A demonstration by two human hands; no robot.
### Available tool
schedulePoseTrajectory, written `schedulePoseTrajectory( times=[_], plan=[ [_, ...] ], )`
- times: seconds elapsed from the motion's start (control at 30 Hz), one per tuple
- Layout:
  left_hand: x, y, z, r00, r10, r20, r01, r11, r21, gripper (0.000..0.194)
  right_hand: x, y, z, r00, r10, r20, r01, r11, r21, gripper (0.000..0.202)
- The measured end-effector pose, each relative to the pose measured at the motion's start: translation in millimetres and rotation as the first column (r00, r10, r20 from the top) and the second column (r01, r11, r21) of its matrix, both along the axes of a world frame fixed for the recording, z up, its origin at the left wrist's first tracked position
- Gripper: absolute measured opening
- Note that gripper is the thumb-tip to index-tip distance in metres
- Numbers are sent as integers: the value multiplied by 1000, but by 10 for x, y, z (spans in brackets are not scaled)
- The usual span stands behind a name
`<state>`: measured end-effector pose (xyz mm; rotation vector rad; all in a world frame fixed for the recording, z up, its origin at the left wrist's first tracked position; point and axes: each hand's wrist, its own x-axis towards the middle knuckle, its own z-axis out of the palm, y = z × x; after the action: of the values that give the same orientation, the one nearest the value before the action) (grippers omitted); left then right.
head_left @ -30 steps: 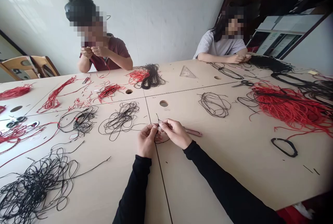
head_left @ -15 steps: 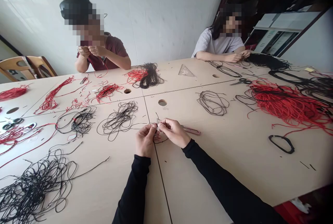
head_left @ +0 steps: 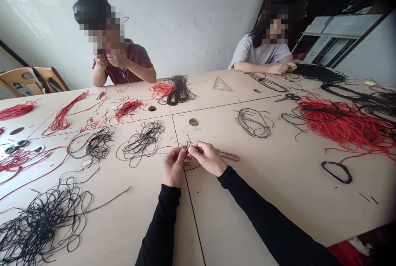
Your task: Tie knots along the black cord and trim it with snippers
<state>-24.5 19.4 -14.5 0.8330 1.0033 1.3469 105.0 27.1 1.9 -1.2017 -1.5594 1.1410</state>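
Over the table's centre seam, my left hand [head_left: 175, 164] pinches a thin black cord [head_left: 192, 168] between thumb and fingers. My right hand [head_left: 208, 156] is closed on the same cord, with its fingertips almost touching the left thumb. A short end of the cord sticks up between the hands, and a loop of it hangs below them. Any knot at the fingertips is too small to make out. A pink-handled tool [head_left: 229, 155] lies on the table just beyond my right wrist, partly covered by it. Left of my hands sits a loose bundle of black cord [head_left: 144, 142].
A large tangle of black cord [head_left: 40, 220] covers the near left. Red cords [head_left: 346, 123] are heaped at right, beside black-handled scissors [head_left: 289, 97]. A clear triangle ruler [head_left: 222, 85] lies farther back. Two people [head_left: 136, 62] sit across the table, handling cords.
My hands hold the cord in nearly the same pose. The whole view has shifted very slightly. The person at far left has moved their hands a little.
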Motion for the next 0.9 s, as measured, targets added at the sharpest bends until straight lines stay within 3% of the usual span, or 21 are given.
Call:
schedulePoseTrajectory(
  times=[0.9],
  plan=[
    [-4,28,-50,1000,-19,7,19,999,-39,37,-10,-5,-11,1000,5,21,-6,1000,25,26]
  ],
)
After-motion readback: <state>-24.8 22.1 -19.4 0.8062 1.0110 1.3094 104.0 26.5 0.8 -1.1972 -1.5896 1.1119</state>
